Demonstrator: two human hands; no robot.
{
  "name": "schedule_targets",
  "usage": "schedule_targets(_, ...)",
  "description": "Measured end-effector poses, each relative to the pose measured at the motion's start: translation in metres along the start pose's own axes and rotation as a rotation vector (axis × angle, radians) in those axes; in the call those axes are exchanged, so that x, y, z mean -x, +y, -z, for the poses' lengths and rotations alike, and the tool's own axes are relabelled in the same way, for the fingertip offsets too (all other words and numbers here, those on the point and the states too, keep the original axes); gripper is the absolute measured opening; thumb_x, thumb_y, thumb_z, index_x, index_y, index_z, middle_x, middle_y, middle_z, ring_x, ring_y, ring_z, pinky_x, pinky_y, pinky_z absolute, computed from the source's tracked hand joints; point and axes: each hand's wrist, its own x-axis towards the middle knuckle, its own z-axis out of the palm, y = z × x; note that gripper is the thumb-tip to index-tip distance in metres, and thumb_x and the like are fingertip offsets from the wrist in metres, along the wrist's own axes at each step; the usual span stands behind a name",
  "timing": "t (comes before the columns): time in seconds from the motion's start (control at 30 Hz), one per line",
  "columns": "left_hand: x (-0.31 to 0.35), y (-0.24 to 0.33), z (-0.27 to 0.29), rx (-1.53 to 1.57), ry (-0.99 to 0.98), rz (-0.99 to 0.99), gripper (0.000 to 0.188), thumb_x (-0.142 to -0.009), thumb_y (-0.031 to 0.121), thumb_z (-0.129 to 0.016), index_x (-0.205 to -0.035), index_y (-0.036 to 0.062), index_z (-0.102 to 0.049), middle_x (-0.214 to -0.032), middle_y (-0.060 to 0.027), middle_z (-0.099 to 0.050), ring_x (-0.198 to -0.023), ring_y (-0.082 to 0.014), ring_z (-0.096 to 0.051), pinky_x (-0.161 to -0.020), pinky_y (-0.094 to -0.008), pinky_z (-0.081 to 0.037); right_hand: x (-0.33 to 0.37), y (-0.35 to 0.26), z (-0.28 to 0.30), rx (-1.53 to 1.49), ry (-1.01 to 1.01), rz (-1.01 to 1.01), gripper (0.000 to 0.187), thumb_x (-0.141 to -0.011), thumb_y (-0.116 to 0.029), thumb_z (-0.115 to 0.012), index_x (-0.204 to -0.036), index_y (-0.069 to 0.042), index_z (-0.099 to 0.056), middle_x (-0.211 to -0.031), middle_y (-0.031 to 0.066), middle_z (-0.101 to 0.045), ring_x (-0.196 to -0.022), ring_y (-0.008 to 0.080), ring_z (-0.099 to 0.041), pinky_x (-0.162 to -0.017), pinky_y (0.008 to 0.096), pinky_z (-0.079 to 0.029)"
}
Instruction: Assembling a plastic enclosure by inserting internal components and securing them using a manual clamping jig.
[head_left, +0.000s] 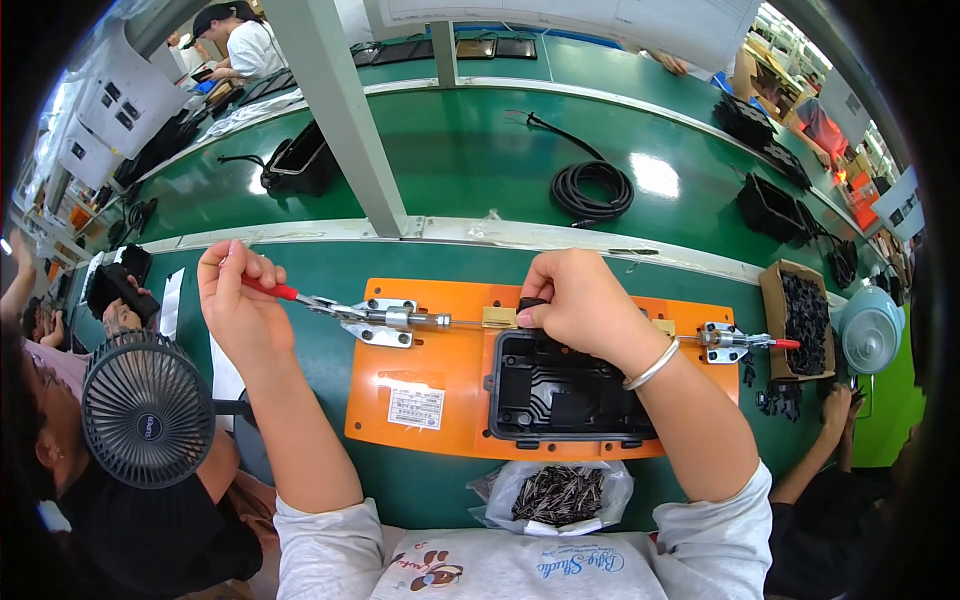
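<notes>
My left hand (243,300) is closed round the red handle (277,290) of a toggle clamp (388,320), bolted at the left of an orange fixture plate (400,385). A thin rod runs from this clamp toward a brass block (499,317). Beside that block, my right hand (578,308) pinches a small black part (531,303) at the far edge of an open black plastic housing (570,395). The hand hides much of that edge and most of the part. A second toggle clamp (724,342), also red-handled, sits untouched at the plate's right end.
A plastic bag of metal pins (560,494) lies in front of the plate. To the right are a cardboard box of small black parts (804,318) and loose ones (779,400). A fan (148,410) stands left. Beyond the metal post (350,130) lies coiled black cable (592,192). Co-workers sit either side.
</notes>
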Motion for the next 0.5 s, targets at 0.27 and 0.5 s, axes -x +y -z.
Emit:
schedule_targets(0.27, 0.056, -0.015, -0.072, -0.801, -0.631, -0.162, 0.003, -0.082, 0.003, -0.058, -0.085, 0.0033, -0.058, -0.074, -0.0060, -0.059, -0.057, -0.0189, -0.055, -0.054, -0.0310, -0.043, 0.001, 0.004, -0.002, 0.055, 0.069, 0.081, 0.017, -0.069, -0.001, -0.079, -0.078, 0.003, -0.065, -0.067, 0.0086, -0.063, -0.061, 0.0143, -0.060, -0.056, 0.0302, -0.049)
schedule_targets(0.5, 0.074, -0.026, -0.074, -1.158, -0.950, -0.315, 0.013, -0.079, 0.002, -0.059, -0.092, 0.0036, -0.061, -0.082, -0.0148, -0.062, -0.073, -0.0314, -0.060, -0.064, -0.0383, -0.046, 0.002, 0.009, -0.001, -0.005, 0.030, 0.063, 0.022, -0.067, -0.010, -0.081, -0.078, 0.002, -0.066, -0.071, 0.0163, -0.066, -0.070, 0.0286, -0.066, -0.066, 0.0352, -0.052)
